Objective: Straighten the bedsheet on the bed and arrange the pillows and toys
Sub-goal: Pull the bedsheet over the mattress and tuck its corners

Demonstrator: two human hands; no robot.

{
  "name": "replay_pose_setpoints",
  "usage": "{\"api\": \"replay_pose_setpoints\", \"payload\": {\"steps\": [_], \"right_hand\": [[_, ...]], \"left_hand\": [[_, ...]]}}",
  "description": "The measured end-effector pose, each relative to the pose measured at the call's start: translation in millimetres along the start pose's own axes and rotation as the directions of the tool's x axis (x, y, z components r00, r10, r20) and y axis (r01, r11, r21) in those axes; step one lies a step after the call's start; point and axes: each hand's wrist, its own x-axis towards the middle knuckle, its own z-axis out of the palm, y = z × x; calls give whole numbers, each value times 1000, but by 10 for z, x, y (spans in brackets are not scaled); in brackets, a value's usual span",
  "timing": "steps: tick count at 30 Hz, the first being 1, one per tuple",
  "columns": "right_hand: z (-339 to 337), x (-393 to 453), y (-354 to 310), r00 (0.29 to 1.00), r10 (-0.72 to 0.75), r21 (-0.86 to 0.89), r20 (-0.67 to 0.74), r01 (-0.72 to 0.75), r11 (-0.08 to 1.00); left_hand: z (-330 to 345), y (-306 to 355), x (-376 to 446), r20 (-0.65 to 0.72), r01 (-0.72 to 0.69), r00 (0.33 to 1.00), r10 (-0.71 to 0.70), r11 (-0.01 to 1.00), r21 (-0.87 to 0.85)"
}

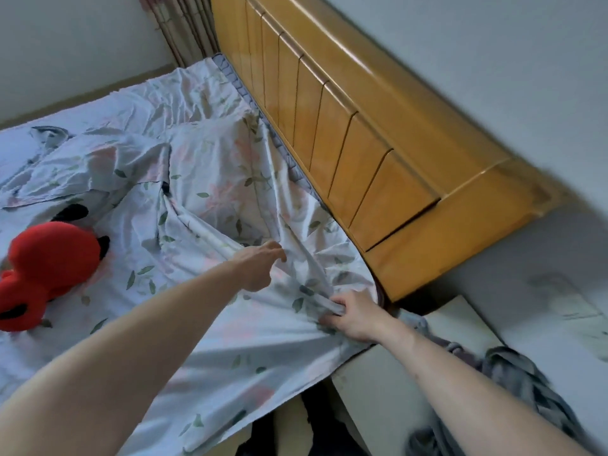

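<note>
Sheet-straightening is, in our judgement, the step in hand, and we have only the head view to read it from. There we see the bedsheet (pixel 210 199), pale with a leaf and flower print, lying rumpled over the bed, with long folds running toward the corner beside the wooden headboard (pixel 345 133). Our right hand (pixel 353 315) is at that corner, its fingers curled round a bunched fold of the sheet and gripping it, with the forearm coming in from the lower right. Our left hand (pixel 260 266) reaches forward over the sheet with the arm stretched long from the lower left; its fingers bend down onto the cloth near a ridge of folds, but we cannot tell if they pinch the cloth or only press on it. A pillow (pixel 82 166) in the same print lies askew on the far left part of the bed, and a red plush toy (pixel 42 271) lies near the left edge, well apart from both hands. A grey cloth (pixel 513 383) is heaped on the pale surface beside the bed. We judge that the task is early: the sheet is not yet flat, and pillow and toy are not yet arranged. The next move probably calls for a firm pull of the corner toward the edge while the other hand smooths the ridges outward.
</note>
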Motion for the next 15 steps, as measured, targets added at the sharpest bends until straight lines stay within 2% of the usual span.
{"api": "replay_pose_setpoints", "payload": {"steps": [4,6,9,14,15], "right_hand": [[27,42,239,994,109,51,-23,-107,993],[71,91,363,985,167,54,-37,-165,985],[157,139,540,971,234,72,-51,-230,970],[378,215,961,917,366,89,-161,-356,930],[434,233,1056,899,396,104,-188,-382,918]], "left_hand": [[264,-85,422,185,-110,979,90,989,102],[389,-151,601,213,-150,970,119,979,137],[476,-297,853,173,-164,975,138,976,145],[443,-374,1276,86,-184,979,186,982,-37],[439,-337,1354,72,-202,976,203,979,-24]]}}
